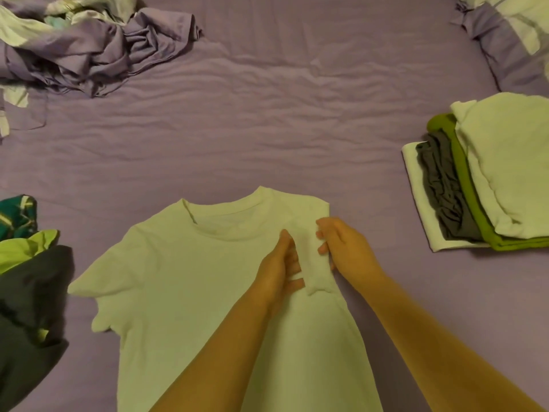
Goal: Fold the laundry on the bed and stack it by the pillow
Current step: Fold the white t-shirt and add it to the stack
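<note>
Head view. A white T-shirt (184, 292) is lying flat on the purple bed (267, 129), neck away from the person, its left sleeve spread out and its right sleeve being turned inward. The left hand (282, 263) is pressing on the shirt's chest just beside the folded strip, fingers fairly straight; whether it is also pinching cloth cannot be told. The right hand (341, 248) is curling its fingers round the gathered sleeve fabric between the two hands, pinching it at the shoulder edge. To the right, near the pillow (511, 34) at the upper right corner, a stack of folded clothes (487, 179) is sitting: a white piece at the bottom, then grey, then green, then a pale piece on top. To the left, a heap of unfolded laundry (29, 278), dark, lime and teal, is waiting at the bed's edge. A crumpled purple sheet (98, 46) is lying at the upper left. Judged from this layout, the task is partly done: several items are folded and stacked, the T-shirt is at its first fold, and the left-hand heap is not yet folded.
</note>
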`<move>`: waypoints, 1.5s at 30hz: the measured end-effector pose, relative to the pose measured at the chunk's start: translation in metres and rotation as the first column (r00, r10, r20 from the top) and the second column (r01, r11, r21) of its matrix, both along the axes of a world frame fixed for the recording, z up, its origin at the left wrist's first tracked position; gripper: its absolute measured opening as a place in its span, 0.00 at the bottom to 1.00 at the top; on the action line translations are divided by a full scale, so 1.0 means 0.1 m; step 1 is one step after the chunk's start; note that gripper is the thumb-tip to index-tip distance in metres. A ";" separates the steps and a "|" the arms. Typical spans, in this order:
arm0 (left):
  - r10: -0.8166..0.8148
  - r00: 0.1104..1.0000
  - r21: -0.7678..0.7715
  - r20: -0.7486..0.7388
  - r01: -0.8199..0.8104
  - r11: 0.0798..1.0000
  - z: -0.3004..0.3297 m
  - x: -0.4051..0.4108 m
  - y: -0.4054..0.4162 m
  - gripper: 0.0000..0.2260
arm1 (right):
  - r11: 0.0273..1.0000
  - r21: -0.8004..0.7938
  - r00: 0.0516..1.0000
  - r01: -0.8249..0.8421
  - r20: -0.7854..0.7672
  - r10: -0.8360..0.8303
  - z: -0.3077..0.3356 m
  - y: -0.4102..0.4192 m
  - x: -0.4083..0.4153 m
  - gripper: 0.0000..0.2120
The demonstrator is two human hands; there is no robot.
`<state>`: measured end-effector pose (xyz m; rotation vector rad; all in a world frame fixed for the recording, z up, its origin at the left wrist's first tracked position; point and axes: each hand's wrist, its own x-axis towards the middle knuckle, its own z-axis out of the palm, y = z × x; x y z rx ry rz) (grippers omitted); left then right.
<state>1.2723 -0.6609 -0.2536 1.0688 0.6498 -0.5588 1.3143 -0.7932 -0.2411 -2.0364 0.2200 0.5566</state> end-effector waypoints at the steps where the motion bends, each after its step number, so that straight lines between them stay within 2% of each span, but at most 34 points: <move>1: 0.045 0.999 -0.085 -0.026 -0.047 0.995 -0.01 -0.01 0.03 0.20 | 0.973 -0.193 0.989 -0.128 0.047 0.139 -0.07 0.02 -0.03 0.16; 3: 0.061 0.997 -0.101 -0.044 -0.066 0.993 -0.03 -0.04 0.07 0.23 | 0.769 -0.515 0.890 -0.378 0.025 0.454 -0.22 0.05 -0.16 0.24; 4: 0.043 0.998 -0.056 -0.041 -0.045 0.997 -0.02 -0.05 0.08 0.22 | 0.655 -0.609 0.835 -0.449 -0.025 0.549 -0.31 0.06 -0.24 0.26; 6: 0.006 0.999 0.044 -0.041 -0.004 0.999 -0.02 -0.08 0.13 0.21 | 0.461 -0.748 0.763 -0.477 -0.092 0.640 -0.50 0.05 -0.38 0.27; 7: -0.010 0.999 0.107 -0.037 0.014 0.994 -0.03 -0.12 0.18 0.20 | 0.412 -0.784 0.758 -0.464 -0.111 0.643 -0.57 0.04 -0.43 0.28; 9: -0.053 0.998 0.305 0.033 0.041 0.952 -0.05 -0.19 0.37 0.14 | 0.396 -0.820 0.789 -0.412 -0.104 0.605 -0.62 0.09 -0.46 0.29; 10: -0.147 0.984 0.470 0.096 0.086 0.878 -0.04 -0.24 0.51 0.10 | 0.394 -0.836 0.796 -0.381 -0.081 0.600 -0.61 0.16 -0.47 0.29; 12: -0.408 0.908 0.769 0.094 0.194 0.609 -0.06 -0.37 0.81 0.12 | 0.370 -0.855 0.750 -0.364 -0.033 0.661 -0.53 0.37 -0.51 0.27; 14: -0.554 0.832 0.923 -0.020 0.228 0.310 -0.08 -0.51 1.12 0.17 | 0.354 -0.832 0.659 -0.427 -0.018 0.752 -0.50 0.63 -0.61 0.26; 16: -0.650 0.757 0.988 -0.060 0.139 0.071 -0.02 -0.63 1.39 0.15 | 0.347 -0.810 0.615 -0.472 -0.021 0.788 -0.48 0.91 -0.73 0.26; 17: -0.673 0.738 0.998 -0.039 0.068 0.017 0.01 -0.67 1.53 0.13 | 0.366 -0.792 0.618 -0.489 -0.017 0.786 -0.46 1.06 -0.77 0.26; 19: -0.621 0.784 0.997 0.014 -0.058 -0.049 0.01 -0.69 1.84 0.17 | 0.361 -0.754 0.580 -0.548 -0.032 0.814 -0.43 1.34 -0.85 0.27; 21: -0.485 0.871 0.996 -0.078 0.043 -0.082 0.04 -0.66 2.17 0.22 | 0.349 -0.737 0.522 -0.578 -0.005 0.853 -0.46 1.61 -0.90 0.28; 23: -0.380 0.909 0.984 -0.173 0.147 -0.096 0.03 -0.63 2.47 0.27 | 0.345 -0.737 0.496 -0.581 0.016 0.868 -0.47 1.86 -0.91 0.28; 26: -0.275 0.905 0.945 -0.326 0.313 -0.091 0.06 -0.57 2.77 0.34 | 0.344 -0.732 0.479 -0.588 0.028 0.877 -0.44 2.22 -0.90 0.29; 27: -0.241 0.900 0.931 -0.362 0.360 -0.056 0.07 -0.55 2.84 0.32 | 0.343 -0.733 0.476 -0.588 0.030 0.879 -0.45 2.32 -0.89 0.29; 29: -0.227 0.884 0.902 -0.409 0.430 0.046 0.04 -0.56 2.96 0.21 | 0.337 -0.738 0.471 -0.584 0.030 0.882 -0.47 2.49 -0.90 0.29; 30: -0.241 0.883 0.888 -0.404 0.441 0.127 0.03 -0.57 3.00 0.14 | 0.333 -0.737 0.473 -0.588 0.020 0.881 -0.49 2.55 -0.90 0.29; 32: -0.288 0.897 0.862 -0.335 0.416 0.291 0.02 -0.60 3.05 0.12 | 0.330 -0.736 0.487 -0.592 0.000 0.874 -0.54 2.63 -0.92 0.30; 33: -0.318 0.901 0.858 -0.294 0.395 0.328 0.03 -0.61 3.05 0.13 | 0.330 -0.738 0.495 -0.588 -0.006 0.869 -0.56 2.65 -0.93 0.30; 35: -0.393 0.887 0.880 -0.244 0.373 0.294 0.07 -0.63 3.05 0.17 | 0.344 -0.737 0.510 -0.582 -0.002 0.860 -0.58 2.66 -0.93 0.31; 36: -0.425 0.884 0.887 -0.192 0.342 0.311 0.07 -0.64 3.06 0.16 | 0.359 -0.731 0.519 -0.581 0.007 0.855 -0.59 2.66 -0.93 0.31; 38: -0.414 0.909 0.837 -0.050 0.264 0.479 0.08 -0.65 3.06 0.09 | 0.394 -0.713 0.540 -0.579 0.026 0.841 -0.58 2.64 -0.94 0.32; 40: -0.363 0.932 0.797 0.024 0.202 0.570 0.09 -0.66 3.06 0.10 | 0.427 -0.696 0.570 -0.577 0.032 0.821 -0.56 2.61 -0.97 0.34; 42: -0.361 0.931 0.828 0.047 0.166 0.536 0.07 -0.68 3.06 0.09 | 0.424 -0.694 0.581 -0.581 0.011 0.814 -0.54 2.57 -1.01 0.41; 45: -0.379 0.925 0.894 0.013 0.159 0.420 0.04 -0.71 3.06 0.11 | 0.411 -0.707 0.589 -0.576 -0.010 0.808 -0.53 2.57 -1.04 0.48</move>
